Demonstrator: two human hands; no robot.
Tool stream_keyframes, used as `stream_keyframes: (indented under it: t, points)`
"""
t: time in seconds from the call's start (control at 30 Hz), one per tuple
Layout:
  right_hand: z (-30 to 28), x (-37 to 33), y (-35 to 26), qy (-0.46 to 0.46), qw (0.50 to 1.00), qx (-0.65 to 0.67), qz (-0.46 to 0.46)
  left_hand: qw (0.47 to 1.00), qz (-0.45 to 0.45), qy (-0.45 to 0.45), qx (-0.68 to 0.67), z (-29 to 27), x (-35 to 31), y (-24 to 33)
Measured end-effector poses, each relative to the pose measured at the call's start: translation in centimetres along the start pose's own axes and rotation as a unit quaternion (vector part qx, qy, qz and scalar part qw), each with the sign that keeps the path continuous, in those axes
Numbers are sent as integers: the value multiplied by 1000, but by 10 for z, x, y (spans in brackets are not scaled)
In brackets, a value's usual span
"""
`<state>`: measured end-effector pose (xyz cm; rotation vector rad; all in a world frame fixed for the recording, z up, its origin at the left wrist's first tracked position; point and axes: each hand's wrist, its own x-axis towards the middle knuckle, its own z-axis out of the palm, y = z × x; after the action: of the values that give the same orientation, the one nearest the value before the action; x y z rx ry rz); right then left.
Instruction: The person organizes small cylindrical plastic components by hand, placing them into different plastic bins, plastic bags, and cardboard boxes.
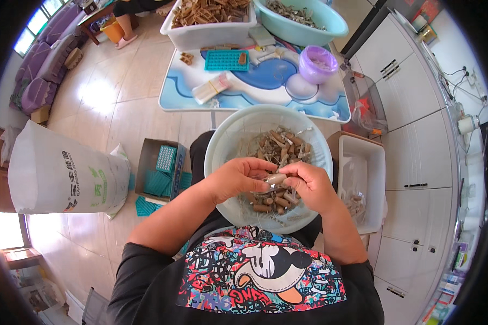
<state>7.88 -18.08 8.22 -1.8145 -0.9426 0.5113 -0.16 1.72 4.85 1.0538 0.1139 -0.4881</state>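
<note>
A wide pale green plastic basin (218, 146) rests on my lap. Small brown cylinders (281, 141) with thin, wispy strands lie heaped inside it; their exact kind I cannot make out. Above the heap, both hands meet at one light tan cylinder (275, 179). My left hand (238, 177) pinches its left end between thumb and fingers, with something clear and shiny beside it. At the other end, the fingertips of my right hand (309, 184) close on the same piece.
Ahead stands a low blue-and-white table (187, 81) bearing a white tub (206, 33) of brown pieces, a turquoise basin (309, 36), a purple bucket (315, 67) and a teal tray (214, 60). Leftward are a cardboard box (146, 157) and white sack (65, 173); rightward, a white bin (371, 179).
</note>
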Motion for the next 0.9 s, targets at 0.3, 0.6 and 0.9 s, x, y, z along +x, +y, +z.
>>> stream_keyframes:
  t: [0.3,0.6,0.9]
  points:
    - [3,-6,13,24,999,-29,-33,996,-84,26,-26,-1,5,-14]
    - [-1,-9,19,-41,991,62,114,998,-58,-18,-16,0,6,-11]
    - [20,-15,18,15,982,89,167,998,-51,23,-33,13,5,-25]
